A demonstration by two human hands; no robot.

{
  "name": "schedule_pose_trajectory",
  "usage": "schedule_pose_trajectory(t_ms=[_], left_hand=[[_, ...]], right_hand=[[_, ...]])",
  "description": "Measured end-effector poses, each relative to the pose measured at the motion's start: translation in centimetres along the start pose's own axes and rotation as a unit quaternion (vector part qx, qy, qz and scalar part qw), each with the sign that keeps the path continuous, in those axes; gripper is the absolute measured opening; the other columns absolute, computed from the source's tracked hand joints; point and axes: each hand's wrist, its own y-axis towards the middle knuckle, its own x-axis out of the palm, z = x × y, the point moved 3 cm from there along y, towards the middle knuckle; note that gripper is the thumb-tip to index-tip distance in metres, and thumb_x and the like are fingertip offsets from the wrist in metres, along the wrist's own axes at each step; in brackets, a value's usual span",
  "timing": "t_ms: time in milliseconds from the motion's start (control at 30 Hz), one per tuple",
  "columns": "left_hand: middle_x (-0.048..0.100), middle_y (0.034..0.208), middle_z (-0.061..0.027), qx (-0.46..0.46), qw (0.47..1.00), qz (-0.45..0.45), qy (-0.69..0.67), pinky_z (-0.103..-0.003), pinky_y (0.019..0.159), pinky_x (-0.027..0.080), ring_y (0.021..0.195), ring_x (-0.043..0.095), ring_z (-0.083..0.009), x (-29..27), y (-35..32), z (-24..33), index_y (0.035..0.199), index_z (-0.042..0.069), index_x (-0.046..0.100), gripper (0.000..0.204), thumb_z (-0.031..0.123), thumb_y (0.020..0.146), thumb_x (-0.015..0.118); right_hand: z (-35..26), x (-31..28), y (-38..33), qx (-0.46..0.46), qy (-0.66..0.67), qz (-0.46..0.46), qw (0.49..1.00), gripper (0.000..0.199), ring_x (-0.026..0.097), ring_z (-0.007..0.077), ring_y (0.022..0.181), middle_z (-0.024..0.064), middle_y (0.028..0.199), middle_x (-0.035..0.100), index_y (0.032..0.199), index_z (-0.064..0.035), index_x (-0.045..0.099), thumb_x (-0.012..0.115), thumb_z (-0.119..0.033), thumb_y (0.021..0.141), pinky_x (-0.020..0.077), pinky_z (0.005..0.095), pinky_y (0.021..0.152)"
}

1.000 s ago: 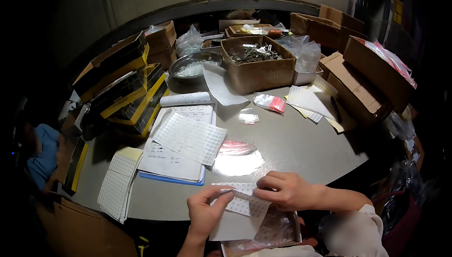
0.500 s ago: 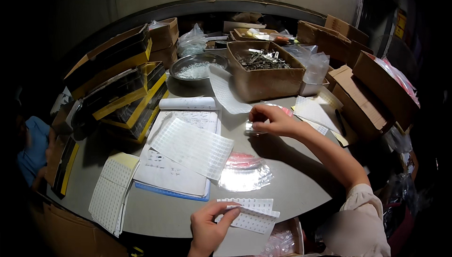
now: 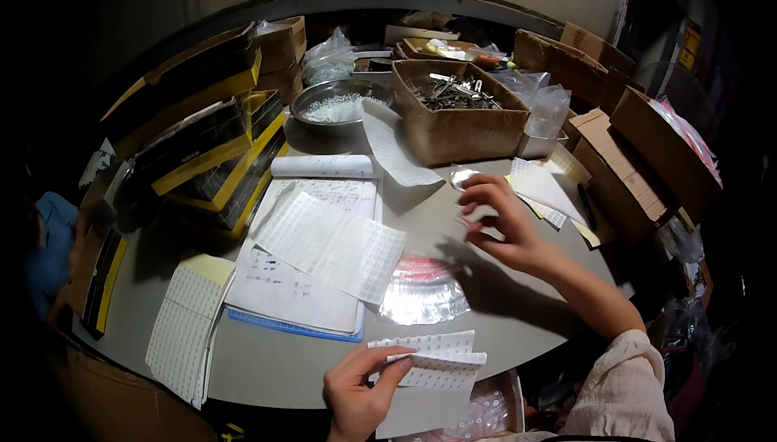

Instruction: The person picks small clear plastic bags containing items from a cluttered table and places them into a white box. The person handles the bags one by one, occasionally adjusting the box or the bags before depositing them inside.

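Note:
My left hand [image 3: 360,389] pinches a curled sheet of small printed labels [image 3: 441,371] between thumb and fingers at the table's near edge. Over the right half of the table, my right hand [image 3: 514,227] is raised with its fingers apart, somewhat blurred, and I make out nothing held in it. Between the two hands lies a fan of small clear plastic bags [image 3: 422,296] with red strips along their far ends. Just past my right fingertips some shiny clear plastic [image 3: 463,175] shows, partly hidden by the hand.
A clipboard [image 3: 291,312] with written pages lies left, a label sheet [image 3: 332,244] across it. More label sheets [image 3: 182,325] overhang the left edge. Behind stand a metal bowl [image 3: 344,106] and a cardboard box of metal pieces [image 3: 465,138]. Black-yellow boxes [image 3: 206,159] stack at left.
My right hand has opened from a pinch on a small clear bag and shifted slightly right and nearer. My left hand still pinches the label sheet.

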Motion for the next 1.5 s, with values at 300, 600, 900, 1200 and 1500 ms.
schedule_pose_trajectory(t_ms=[300,600,900,1200,1500], left_hand=[[0.073,0.093,-0.0079,-0.008,0.999,-0.053,-0.008,-0.025,0.074,0.053,0.084,0.069,-0.0131,0.8,0.5,0.0,0.101,-0.005,0.079,0.016,-0.008,0.085,0.076],[0.072,0.092,-0.0074,0.002,0.999,-0.039,0.003,-0.024,0.074,0.053,0.084,0.069,-0.0123,0.8,0.2,0.1,0.1,-0.005,0.079,0.013,-0.007,0.087,0.075],[0.072,0.091,-0.0077,0.008,0.999,-0.038,0.013,-0.024,0.073,0.053,0.084,0.068,-0.0126,0.7,0.2,0.0,0.099,-0.005,0.079,0.014,-0.007,0.086,0.075],[0.072,0.09,-0.0081,0.011,0.999,-0.048,0.018,-0.024,0.072,0.053,0.082,0.068,-0.0122,0.8,0.3,-0.1,0.098,-0.004,0.079,0.013,-0.006,0.086,0.076],[0.074,0.09,-0.0083,0.004,0.998,-0.052,0.021,-0.025,0.073,0.054,0.082,0.07,-0.0132,0.8,0.3,0.1,0.098,-0.003,0.079,0.013,-0.005,0.086,0.077]], right_hand=[[-0.5,-3.8,-5.3,-0.068,-0.183,-0.063,0.979,0.062,0.057,0.0293,0.122,0.0159,0.149,0.042,0.138,-0.0073,0.05,0.064,0.0,0.078,0.0553,0.0367,0.09],[-0.4,-3.4,-7.2,0.112,-0.102,-0.12,0.981,0.064,0.063,0.0332,0.107,0.0171,0.135,0.053,0.139,-0.0049,0.048,0.063,0.002,0.077,0.0554,0.0393,0.091],[-1.3,-0.7,-7.7,0.109,-0.363,-0.086,0.921,0.065,0.064,0.0449,0.113,0.0222,0.139,0.048,0.143,-0.0045,0.045,0.066,0.009,0.083,0.0568,0.0479,0.093],[-1.1,-6.0,-7.2,0.199,-0.304,-0.089,0.928,0.063,0.069,0.0303,0.099,0.0176,0.125,0.06,0.142,-0.0056,0.046,0.079,-0.006,0.088,0.0563,0.0396,0.088],[1.7,-3.0,-7.5,0.125,-0.238,-0.081,0.96,0.03,0.069,0.0316,0.087,0.017,0.095,0.069,0.118,-0.0019,0.057,0.069,-0.006,0.091,0.0553,0.0423,0.077]])
